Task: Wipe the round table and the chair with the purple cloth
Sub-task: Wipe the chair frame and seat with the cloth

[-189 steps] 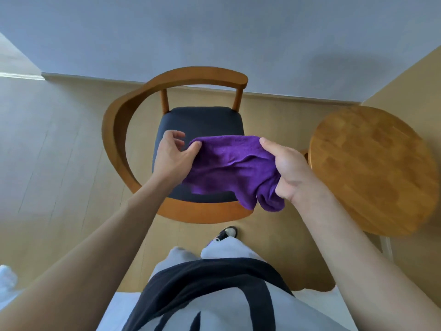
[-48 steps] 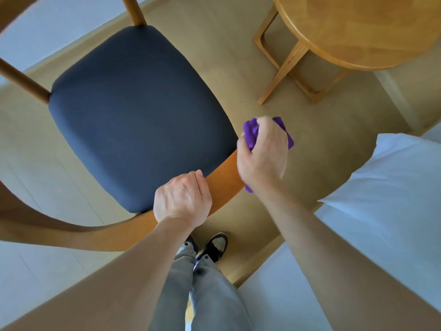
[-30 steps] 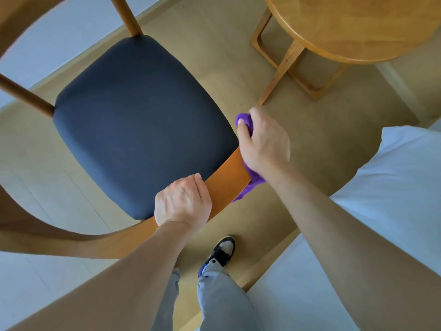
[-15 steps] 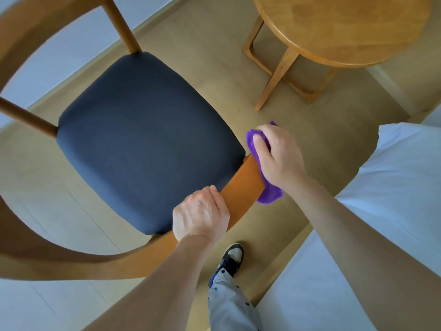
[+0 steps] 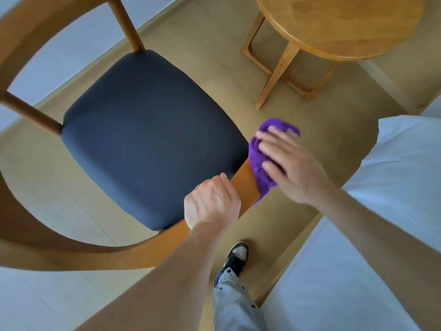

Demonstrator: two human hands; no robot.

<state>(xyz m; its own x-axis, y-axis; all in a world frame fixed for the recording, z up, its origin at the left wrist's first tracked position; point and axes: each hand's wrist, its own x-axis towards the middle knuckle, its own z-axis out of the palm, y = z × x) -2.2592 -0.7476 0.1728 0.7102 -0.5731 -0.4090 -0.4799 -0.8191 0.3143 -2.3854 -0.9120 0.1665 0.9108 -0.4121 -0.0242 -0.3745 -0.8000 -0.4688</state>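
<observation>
The right hand (image 5: 292,167) is pressing the purple cloth (image 5: 261,161) with flat fingers onto the chair (image 5: 247,180) rail, just beside the gripping left hand (image 5: 212,204), the round table (image 5: 338,25) standing beyond.

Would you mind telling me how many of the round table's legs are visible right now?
2: one leg slants down at the front, and one leg stands at the left under the round table. The tabletop may hide others.

You've got a chair (image 5: 245,180) with a smooth, satiny wood frame and a matt dark fabric seat, a fuzzy purple cloth (image 5: 259,161), and a glossy wooden round table (image 5: 346,25) upper right.
</observation>
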